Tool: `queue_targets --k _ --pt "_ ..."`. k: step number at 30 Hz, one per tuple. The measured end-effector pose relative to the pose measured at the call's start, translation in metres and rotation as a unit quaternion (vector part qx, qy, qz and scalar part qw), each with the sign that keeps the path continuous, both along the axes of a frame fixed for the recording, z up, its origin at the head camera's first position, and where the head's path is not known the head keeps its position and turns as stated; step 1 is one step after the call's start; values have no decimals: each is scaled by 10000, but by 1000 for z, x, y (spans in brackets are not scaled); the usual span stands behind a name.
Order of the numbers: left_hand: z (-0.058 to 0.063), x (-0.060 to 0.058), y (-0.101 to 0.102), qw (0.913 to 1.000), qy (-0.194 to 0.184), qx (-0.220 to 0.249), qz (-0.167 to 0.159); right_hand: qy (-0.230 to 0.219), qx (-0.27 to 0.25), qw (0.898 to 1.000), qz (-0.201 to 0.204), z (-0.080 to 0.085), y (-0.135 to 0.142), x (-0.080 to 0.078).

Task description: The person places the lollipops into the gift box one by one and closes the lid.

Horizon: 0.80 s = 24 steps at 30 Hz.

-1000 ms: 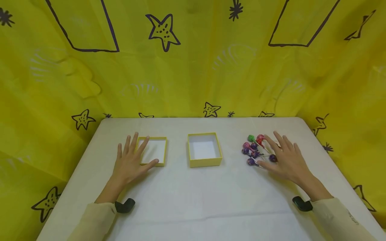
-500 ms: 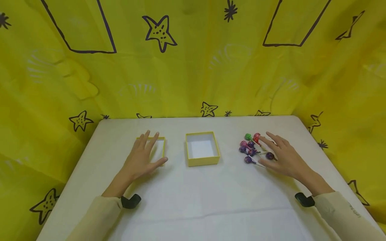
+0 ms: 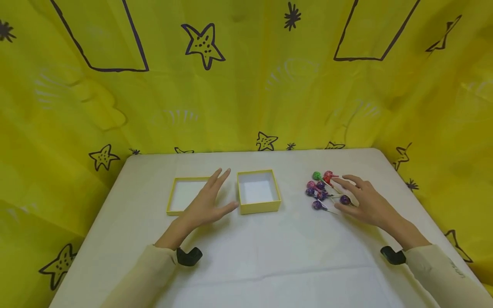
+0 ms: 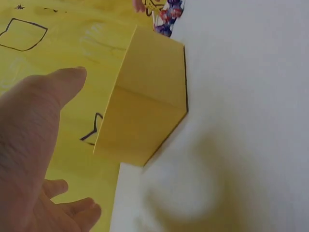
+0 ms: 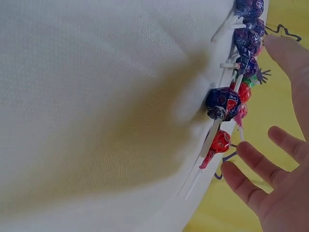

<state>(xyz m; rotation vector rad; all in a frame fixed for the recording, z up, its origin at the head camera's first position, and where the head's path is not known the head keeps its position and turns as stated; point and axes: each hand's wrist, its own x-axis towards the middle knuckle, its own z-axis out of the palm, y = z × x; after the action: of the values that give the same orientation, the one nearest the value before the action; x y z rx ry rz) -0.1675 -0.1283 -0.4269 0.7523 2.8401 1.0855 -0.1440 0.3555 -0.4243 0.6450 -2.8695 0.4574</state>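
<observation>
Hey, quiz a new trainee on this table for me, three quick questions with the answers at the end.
1. Fill in: the ____ stands between the lid and the lollipops.
2. True or false: the right hand is nearer to the lollipops than to the lid.
3. Multiple choice: what does the left hand hold? A) the lid B) a lollipop C) nothing

Key: 1. box; 2. true; 3. C
</observation>
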Motion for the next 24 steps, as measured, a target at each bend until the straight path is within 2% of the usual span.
queue_targets --k 4,7,11,15,17,21,24 --pt "-3 -1 10 9990 -103 418 -143 -293 -6 9994 -173 -1 3 0" --pt "-5 -3 16 9962 -355 779 -147 -590 -102 9977 -325 -1 5 -2" --pt "-7 -6 22 9914 -761 1066 -16 -973 -221 9939 -469 1 9 -4" --pt "-9 -8 25 9864 -1120 1198 123 -1130 -334 9920 -447 0 12 -7" --pt "-9 -9 26 9809 -1354 1387 157 -1161 -436 9913 -436 -1 13 -7" --pt "-13 -10 26 9638 -1843 1925 103 -1331 -591 9880 -524 -4 16 -6" --pt "-15 -10 27 9544 -2031 2187 40 -1400 -652 9862 -590 -8 18 -6"
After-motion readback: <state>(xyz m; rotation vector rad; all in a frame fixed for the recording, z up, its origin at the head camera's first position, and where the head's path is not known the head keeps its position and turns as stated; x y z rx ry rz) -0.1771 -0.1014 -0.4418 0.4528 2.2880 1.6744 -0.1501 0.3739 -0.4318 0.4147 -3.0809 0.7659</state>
